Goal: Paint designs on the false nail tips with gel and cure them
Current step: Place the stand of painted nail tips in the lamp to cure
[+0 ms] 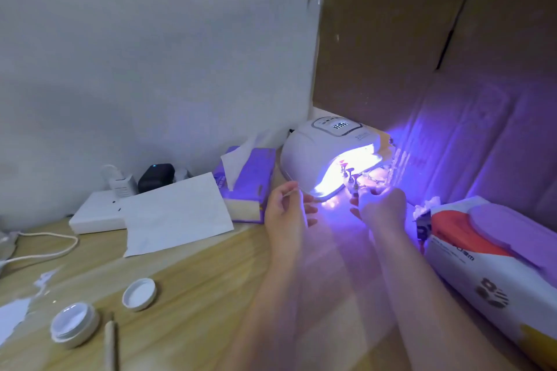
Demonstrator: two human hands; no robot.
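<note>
A white curing lamp point(316, 150) sits at the back of the wooden desk, lit violet inside. Several false nail tips on small stands point(349, 173) stand in its mouth. My right hand point(381, 205) is at the lamp's opening, fingers closed around the nearest stand point(355, 190). My left hand point(286, 208) hovers left of the opening, pinching a thin light stick point(291, 193). An open white gel jar point(73, 325) and its lid point(139, 294) lie at the near left, with a wooden-handled brush point(110, 340) beside the jar.
A purple tissue box point(250, 184) stands left of the lamp. White paper sheets point(177, 214), a white box point(96, 214) and chargers point(155, 176) sit farther left. A wet-wipes pack point(497, 253) lies at the right. A cardboard sheet point(437, 48) leans behind.
</note>
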